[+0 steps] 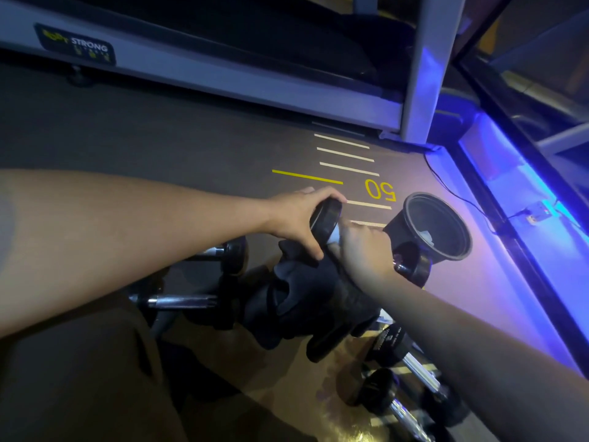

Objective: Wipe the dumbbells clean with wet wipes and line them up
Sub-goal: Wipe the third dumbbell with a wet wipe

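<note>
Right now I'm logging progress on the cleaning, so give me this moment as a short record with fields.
left hand: grips one end of the held dumbbell
right hand: wrapped round its handle, a wet wipe showing beneath
other dumbbells: lying loose on the floor, not lined up
bin: tilted, beside the right hand

Open floor far-left of the hands. Treadmill base blocks the far side, glass wall the right. Black bin (tipped) sits just right; loose dumbbells clutter near-right.
</note>
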A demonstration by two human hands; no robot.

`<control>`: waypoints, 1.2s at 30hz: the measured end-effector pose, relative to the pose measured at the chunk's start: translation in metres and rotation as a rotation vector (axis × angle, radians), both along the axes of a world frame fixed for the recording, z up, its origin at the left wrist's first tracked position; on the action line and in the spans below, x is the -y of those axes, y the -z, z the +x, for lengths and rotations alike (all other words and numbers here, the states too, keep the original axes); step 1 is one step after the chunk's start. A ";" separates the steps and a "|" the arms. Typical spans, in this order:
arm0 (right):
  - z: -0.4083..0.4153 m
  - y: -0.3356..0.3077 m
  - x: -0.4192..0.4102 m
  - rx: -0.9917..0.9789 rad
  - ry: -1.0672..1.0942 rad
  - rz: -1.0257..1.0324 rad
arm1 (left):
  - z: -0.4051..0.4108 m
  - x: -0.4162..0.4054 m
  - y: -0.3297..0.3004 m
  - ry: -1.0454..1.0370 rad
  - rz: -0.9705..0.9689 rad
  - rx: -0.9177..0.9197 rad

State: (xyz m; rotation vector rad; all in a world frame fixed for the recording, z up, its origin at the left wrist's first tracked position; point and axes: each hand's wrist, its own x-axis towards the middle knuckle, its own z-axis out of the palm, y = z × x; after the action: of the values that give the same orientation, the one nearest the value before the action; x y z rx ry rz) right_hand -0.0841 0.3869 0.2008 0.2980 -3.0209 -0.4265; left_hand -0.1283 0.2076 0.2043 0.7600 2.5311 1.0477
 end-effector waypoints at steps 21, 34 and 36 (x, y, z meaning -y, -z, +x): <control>-0.027 -0.021 -0.009 0.373 0.010 -0.158 | 0.001 -0.001 0.002 0.001 0.025 0.005; -0.019 -0.029 -0.026 0.422 0.059 -0.097 | 0.000 -0.006 0.001 0.025 0.020 0.012; -0.018 -0.032 -0.031 0.449 0.070 -0.093 | 0.000 -0.005 0.001 0.027 0.019 0.014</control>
State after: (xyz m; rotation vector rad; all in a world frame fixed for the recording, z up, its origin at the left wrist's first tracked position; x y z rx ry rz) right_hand -0.1018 0.4176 0.2332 0.3191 -3.4845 -0.2494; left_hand -0.1284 0.2127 0.2032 0.7874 2.4956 1.0666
